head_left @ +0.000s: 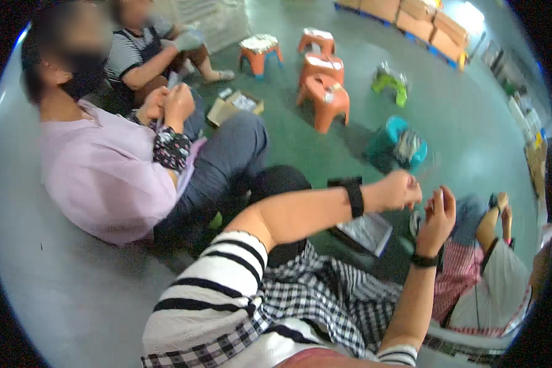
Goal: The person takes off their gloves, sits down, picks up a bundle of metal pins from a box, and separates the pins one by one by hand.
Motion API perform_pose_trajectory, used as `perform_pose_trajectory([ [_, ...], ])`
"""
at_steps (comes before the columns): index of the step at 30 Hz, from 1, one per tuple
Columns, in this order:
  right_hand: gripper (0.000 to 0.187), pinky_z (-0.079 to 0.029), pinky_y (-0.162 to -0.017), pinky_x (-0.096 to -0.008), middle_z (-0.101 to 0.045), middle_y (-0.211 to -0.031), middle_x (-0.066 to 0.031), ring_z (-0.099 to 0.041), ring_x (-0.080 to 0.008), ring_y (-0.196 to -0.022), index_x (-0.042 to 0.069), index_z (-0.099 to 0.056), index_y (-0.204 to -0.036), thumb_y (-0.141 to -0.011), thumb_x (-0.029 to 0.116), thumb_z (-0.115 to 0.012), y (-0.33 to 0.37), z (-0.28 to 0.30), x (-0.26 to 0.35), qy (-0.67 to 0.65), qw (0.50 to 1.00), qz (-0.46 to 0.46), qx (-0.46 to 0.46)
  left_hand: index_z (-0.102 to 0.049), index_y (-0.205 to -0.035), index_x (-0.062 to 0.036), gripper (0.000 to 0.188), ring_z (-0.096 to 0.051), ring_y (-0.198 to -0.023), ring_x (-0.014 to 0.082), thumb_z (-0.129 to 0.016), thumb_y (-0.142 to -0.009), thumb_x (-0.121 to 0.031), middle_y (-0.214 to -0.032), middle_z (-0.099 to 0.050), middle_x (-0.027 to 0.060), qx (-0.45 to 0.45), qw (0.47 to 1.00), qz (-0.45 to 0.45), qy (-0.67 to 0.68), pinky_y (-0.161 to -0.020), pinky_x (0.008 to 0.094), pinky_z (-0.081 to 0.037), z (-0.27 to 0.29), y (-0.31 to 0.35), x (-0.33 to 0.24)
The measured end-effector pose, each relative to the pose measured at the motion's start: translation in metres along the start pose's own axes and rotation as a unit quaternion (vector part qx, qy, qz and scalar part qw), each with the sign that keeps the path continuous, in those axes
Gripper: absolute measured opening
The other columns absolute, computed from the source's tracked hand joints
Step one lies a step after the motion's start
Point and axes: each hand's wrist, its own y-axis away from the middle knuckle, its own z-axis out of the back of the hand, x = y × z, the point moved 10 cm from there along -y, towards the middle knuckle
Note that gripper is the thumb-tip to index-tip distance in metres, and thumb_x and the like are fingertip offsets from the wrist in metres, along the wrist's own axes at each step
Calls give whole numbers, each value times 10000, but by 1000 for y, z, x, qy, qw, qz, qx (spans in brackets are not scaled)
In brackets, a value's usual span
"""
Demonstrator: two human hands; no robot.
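My left hand [395,191] reaches across to the right, its fingers closed in a pinch. Close beside it my right hand [440,218] is raised, fingers curled in toward the thumb. A faint thin streak shows just above the two hands; what they hold, if anything, is too small and blurred to name. Both wrists wear dark bands. Below my hands, near my lap, lies a shallow box [379,243] with clear or silvery packets in it, partly hidden by my left forearm. A black-and-white checked apron [325,288] covers my lap.
A teal bucket [394,127] holding greyish material stands ahead. Beyond are orange stools [334,104], a green stool [386,86] and cartons [448,34] on blue pallets. Co-workers sit at left, one in a pink top [104,165], and at right. An open carton [218,113] lies between those at left.
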Motion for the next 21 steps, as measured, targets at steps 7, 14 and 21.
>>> perform_pose_trajectory([
  [7,136,-413,-589,-207,-587,-806,-8,-516,-69,-653,3,-600,-986,-892,100,-582,5,-18,-17,-45,998,-40,33,-570,-774,-47,167,-485,-516,66,-580,-862,-189,-647,-572,13,-1,999,47,23,-466,209,-391,2,9,17],
  [14,192,-415,-602,-199,-600,-846,-7,-534,-66,-690,6,-589,-1045,-897,128,-586,15,-21,-20,3,996,-73,59,-564,-764,-55,162,-477,-506,62,-583,-862,-181,-640,-571,5,8,999,29,11,-468,206,-389,-2,11,14],
  [21,174,-426,-622,-204,-619,-861,-16,-541,-65,-719,-10,-614,-1022,-897,107,-579,12,-31,-36,-37,992,-79,86,-557,-747,-67,177,-460,-505,55,-585,-869,-192,-643,-568,1,2,1000,21,16,-457,202,-357,6,9,13],
])
